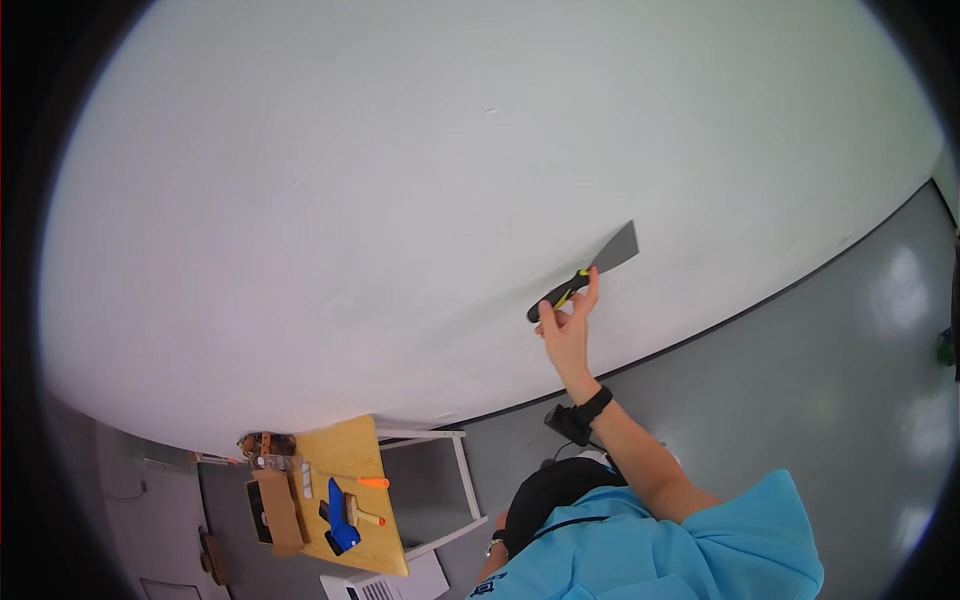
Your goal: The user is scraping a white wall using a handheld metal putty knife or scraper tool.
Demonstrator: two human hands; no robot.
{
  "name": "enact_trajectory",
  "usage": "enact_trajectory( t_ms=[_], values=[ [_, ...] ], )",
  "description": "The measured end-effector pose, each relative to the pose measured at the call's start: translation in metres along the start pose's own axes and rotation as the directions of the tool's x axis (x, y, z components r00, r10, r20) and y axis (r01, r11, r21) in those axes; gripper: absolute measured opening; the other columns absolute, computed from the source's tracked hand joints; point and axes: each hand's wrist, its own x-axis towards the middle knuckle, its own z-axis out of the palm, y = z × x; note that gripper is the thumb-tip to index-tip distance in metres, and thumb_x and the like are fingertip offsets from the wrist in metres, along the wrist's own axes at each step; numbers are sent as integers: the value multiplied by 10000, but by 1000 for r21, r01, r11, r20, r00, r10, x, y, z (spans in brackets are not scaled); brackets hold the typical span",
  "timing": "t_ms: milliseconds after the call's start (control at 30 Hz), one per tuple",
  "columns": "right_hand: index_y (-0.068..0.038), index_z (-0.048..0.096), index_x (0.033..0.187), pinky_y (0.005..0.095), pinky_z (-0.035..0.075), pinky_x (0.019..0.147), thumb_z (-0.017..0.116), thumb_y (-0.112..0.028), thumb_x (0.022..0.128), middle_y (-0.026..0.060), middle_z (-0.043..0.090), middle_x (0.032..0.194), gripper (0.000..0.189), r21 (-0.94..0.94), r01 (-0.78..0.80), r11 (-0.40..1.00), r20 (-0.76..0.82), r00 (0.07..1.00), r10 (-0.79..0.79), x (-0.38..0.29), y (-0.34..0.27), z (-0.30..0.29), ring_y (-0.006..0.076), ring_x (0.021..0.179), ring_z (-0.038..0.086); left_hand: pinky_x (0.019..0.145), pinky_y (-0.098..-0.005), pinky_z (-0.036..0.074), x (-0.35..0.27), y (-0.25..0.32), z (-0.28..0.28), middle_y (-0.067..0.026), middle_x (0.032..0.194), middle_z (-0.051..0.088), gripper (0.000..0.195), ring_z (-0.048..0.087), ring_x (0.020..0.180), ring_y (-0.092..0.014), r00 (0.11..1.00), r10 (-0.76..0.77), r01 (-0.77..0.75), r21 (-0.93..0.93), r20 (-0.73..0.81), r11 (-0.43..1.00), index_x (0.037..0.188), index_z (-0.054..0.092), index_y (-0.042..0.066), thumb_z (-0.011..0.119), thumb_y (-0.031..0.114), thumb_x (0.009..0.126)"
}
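Note:
My right hand (566, 326) is raised and grips the black and yellow-green handle of a putty knife (616, 251). One finger is stretched along the handle towards the wide grey metal blade. The blade points to the upper right, in front of a white wall (420, 202); whether it touches the wall is unclear. Around my right wrist runs a black strap with a boxy black device (568, 425). Low beside my dark trousers, my left hand (502, 520) shows only in part, above a wrist with a band; its fingers are hidden.
A wooden-topped table (360, 442) on a white frame stands by the wall at lower left. On it lie a blue tool (343, 525), a brush (364, 516), an orange-handled tool (373, 483) and a cardboard box (279, 514). A white appliance (420, 577) stands near the table. The floor (787, 382) is grey.

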Motion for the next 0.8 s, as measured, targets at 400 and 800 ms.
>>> enact_trajectory(
  t_ms=[400, 800],
  values=[
    [-135, 235, 1397, 313, 463, 545, 614, -45, 777, 93, 501, 1035, 731, -573, 313, 757, 272, 944, -184, 0, 36, -41, 225, 575, 543, 801, -436, 456, -8, 11, -6, -182, 932, 638, 401, 584, 929, -369, 1000, -3, 2, -20, -21, 1000, 910, 665, 69, 514, 424, 800],
    [-158, 349, 1342, 345, 484, 536, 617, -80, 783, 99, 506, 1035, 625, -667, 625, 405, 567, 779, -268, 27, 38, -56, 269, 661, 585, 804, -436, 455, -21, 18, -5, -181, 932, 639, 411, 583, 930, -369, 997, -50, 45, -78, -56, 996, 907, 665, 67, 513, 434, 800]
  ],
)
